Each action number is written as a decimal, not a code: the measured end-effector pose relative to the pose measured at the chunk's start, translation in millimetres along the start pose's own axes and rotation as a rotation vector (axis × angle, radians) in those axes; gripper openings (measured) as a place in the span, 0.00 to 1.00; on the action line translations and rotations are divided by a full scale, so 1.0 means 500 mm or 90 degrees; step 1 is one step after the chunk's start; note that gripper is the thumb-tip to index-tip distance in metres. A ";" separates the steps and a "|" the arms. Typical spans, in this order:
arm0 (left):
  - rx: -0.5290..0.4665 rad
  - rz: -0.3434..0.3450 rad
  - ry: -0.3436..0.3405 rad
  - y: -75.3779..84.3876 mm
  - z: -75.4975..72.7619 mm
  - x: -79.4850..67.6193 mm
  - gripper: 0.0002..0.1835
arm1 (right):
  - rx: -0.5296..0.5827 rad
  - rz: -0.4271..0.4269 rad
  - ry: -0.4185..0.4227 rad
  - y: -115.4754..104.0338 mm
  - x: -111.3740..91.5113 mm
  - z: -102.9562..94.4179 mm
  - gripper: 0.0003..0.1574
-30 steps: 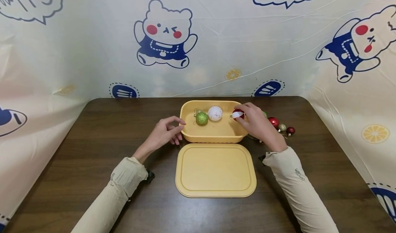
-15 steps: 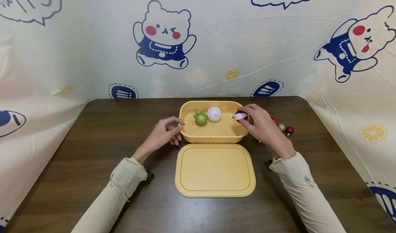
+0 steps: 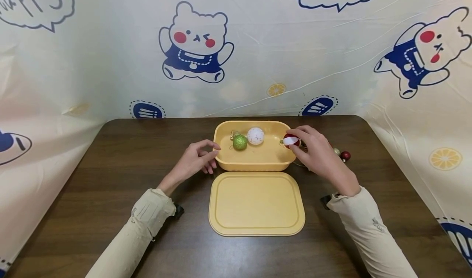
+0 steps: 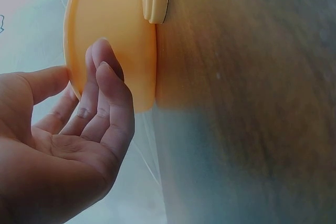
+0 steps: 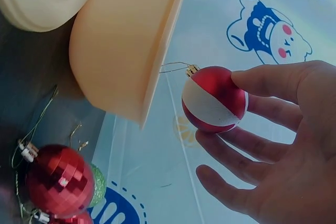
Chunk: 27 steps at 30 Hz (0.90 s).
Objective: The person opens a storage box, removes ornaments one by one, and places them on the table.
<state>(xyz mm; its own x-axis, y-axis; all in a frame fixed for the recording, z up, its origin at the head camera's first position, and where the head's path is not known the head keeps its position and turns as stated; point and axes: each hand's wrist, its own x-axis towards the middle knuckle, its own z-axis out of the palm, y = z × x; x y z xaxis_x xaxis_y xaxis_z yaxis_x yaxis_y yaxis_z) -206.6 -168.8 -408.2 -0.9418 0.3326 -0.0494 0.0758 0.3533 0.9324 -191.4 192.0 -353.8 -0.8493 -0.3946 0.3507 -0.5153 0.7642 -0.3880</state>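
Observation:
My right hand (image 3: 321,153) pinches a red bauble with a white band (image 3: 291,140) between thumb and fingertips. In the right wrist view the red-and-white bauble (image 5: 215,99) hangs just outside the yellow box's rim (image 5: 168,40), its gold loop reaching toward the rim. The yellow plastic box (image 3: 254,163) holds a glittery green bauble (image 3: 240,142), a smaller green one partly behind it, and a speckled white bauble (image 3: 255,135). At the box's left end, my left hand (image 3: 195,159) has thumb and index finger at the rim; the left wrist view shows the other fingers (image 4: 113,90) beside its wall.
A flat yellow lid (image 3: 257,203) lies on the dark wooden table (image 3: 166,237) in front of the box. Right of the box lie more baubles, among them a faceted red one (image 5: 60,181) and a small dark red one (image 3: 345,156). A printed curtain (image 3: 258,56) hangs behind.
My right hand has moved right with the red-and-white bauble, from over the box's inside to its right rim. It now covers more of the loose baubles. My left hand has stayed at the rim.

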 end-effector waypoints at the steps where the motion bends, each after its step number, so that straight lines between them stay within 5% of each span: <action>1: -0.001 0.002 0.000 0.000 0.000 0.000 0.13 | 0.000 0.001 0.001 0.001 -0.002 -0.001 0.24; 19: 0.000 0.013 0.005 -0.023 -0.001 0.008 0.16 | -0.008 0.043 0.032 0.040 -0.066 -0.041 0.30; 27: 0.002 0.007 0.001 -0.019 0.002 0.011 0.12 | -0.024 0.039 0.050 0.058 -0.094 -0.063 0.24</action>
<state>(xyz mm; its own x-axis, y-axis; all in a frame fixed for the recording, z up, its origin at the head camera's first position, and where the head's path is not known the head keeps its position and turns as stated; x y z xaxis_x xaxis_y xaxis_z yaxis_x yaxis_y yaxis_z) -212.4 -169.4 -417.8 -0.9412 0.3355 -0.0390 0.0871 0.3527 0.9317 -162.8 248.7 -354.7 -0.8668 -0.3069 0.3931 -0.4569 0.8045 -0.3795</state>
